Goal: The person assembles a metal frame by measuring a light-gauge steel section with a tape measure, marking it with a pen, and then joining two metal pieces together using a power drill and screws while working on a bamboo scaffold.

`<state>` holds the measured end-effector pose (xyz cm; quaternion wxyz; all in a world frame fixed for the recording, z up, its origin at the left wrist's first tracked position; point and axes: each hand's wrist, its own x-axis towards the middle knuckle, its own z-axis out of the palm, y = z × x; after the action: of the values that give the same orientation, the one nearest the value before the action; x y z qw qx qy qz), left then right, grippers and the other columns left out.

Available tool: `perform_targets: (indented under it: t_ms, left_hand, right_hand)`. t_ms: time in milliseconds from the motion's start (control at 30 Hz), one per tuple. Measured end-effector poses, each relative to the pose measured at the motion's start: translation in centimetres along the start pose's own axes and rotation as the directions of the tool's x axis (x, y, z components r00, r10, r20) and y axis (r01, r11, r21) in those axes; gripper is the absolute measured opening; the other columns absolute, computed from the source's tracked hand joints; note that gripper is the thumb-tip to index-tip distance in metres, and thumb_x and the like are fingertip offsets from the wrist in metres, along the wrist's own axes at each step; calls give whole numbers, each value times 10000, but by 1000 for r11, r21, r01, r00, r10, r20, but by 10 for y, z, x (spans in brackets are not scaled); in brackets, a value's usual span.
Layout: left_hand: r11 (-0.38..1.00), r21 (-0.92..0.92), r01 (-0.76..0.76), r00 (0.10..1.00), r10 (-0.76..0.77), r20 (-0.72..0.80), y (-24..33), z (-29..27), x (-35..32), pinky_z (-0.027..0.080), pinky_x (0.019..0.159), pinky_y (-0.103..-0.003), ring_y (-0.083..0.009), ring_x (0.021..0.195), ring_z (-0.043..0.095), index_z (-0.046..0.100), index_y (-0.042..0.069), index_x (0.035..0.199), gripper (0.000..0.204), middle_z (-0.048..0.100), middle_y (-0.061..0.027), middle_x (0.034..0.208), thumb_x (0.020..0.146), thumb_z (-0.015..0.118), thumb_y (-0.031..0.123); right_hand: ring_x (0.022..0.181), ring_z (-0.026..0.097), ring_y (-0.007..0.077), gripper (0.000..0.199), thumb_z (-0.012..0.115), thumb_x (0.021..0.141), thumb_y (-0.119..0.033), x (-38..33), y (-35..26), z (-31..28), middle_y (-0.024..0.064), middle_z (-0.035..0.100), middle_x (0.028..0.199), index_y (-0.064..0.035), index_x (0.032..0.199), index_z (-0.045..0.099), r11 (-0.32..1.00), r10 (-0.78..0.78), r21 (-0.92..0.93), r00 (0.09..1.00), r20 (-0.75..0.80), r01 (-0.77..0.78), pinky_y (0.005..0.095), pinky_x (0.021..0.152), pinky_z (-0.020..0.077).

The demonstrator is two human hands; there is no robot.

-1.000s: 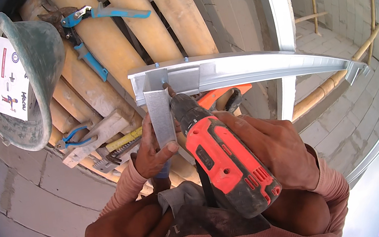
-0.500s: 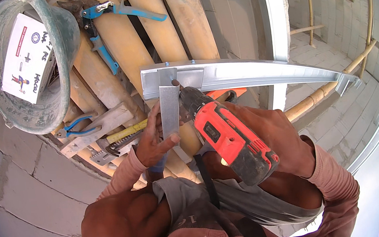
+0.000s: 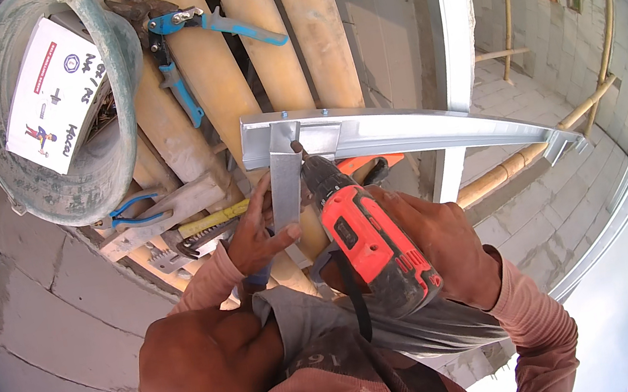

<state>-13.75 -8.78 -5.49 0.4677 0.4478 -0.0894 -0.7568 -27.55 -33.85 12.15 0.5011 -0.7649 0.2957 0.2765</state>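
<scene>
Right hand gripping drill, left hand holding channel

Handwritten black lettering, a red printed strip, a round blue emblem and a small figure mark the white package in the green bucket. Dark numerals mark the clothing; the drill's plate is illegible.

The red drill hides the right hand's fingertips.

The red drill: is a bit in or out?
In: a brownish bit juts from the black chuck of the red drill, by the short metal piece.
</scene>
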Motion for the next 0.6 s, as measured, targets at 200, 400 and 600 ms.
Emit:
perform_targets:
  t_ms: [200, 400, 600]
  left_hand:
    - [999, -35, 19, 1000, -19, 5, -2, -1, -1, 385, 1156, -456, -307, 1353, 524, 74, 39, 1632, 1053, 447, -197, 1518, 914, 792, 318]
    - [1000, -24, -9, 1000, 9, -1, -15, -5, -4, 358, 1169, -465, -312, 1407, 457, 57, 27, 1633, 1056, 374, -214, 1560, 918, 795, 275]
    - [995, -86, 47, 999, -47, 6, -11, -3, -4, 344, 1175, -463, -316, 1426, 432, 51, 32, 1635, 1064, 354, -209, 1572, 917, 799, 269]
  right_hand:
    - [857, 703, 411, 742, 771, 822, -271, 3, -4, -4, 197, 686, 1111, 34, 1422, 461, 999, 16, 36, 1000, 21, -17, 484, 677, 572]
    - [857, 709, 416, 783, 787, 806, -302, 6, 2, -1, 227, 699, 1056, 47, 1429, 463, 996, -51, 63, 997, -50, 55, 479, 681, 575]
    - [866, 712, 417, 802, 793, 801, -298, 3, -2, 2, 247, 700, 1006, 67, 1430, 457, 998, 27, 59, 1000, -10, -26, 467, 688, 576]
